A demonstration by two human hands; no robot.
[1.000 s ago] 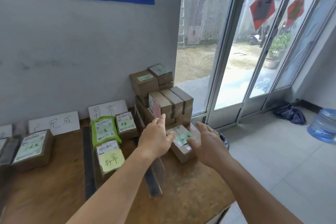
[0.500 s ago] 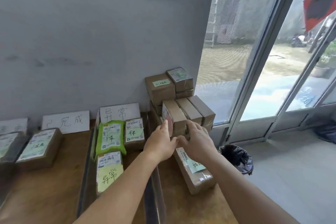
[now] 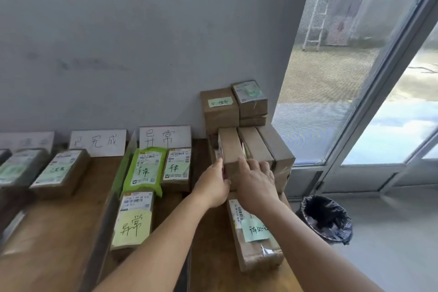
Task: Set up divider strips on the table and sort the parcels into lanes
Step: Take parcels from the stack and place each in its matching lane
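Note:
A brown cardboard parcel (image 3: 231, 147) stands on edge at the left of a row of three in the stack at the table's right end. My left hand (image 3: 213, 185) presses its left face and my right hand (image 3: 257, 182) clasps its near end and top, so both hands grip it. A flat parcel with a green note (image 3: 253, 234) lies just in front, under my right forearm. Clear divider strips (image 3: 116, 197) run front to back between the lanes. The lane left of my hands holds a green bag parcel (image 3: 144, 168) and two boxes with yellow-green notes.
Handwritten white cards (image 3: 165, 137) lean on the wall behind the lanes. More parcels (image 3: 60, 172) lie in the lanes further left. Two boxes (image 3: 220, 109) top the stack. A black-lined bin (image 3: 326, 218) stands on the floor by the glass door.
Both hands left the flat parcel at the table's front and moved back onto the upright parcel in the stack, closing on it. The view tilted down and left.

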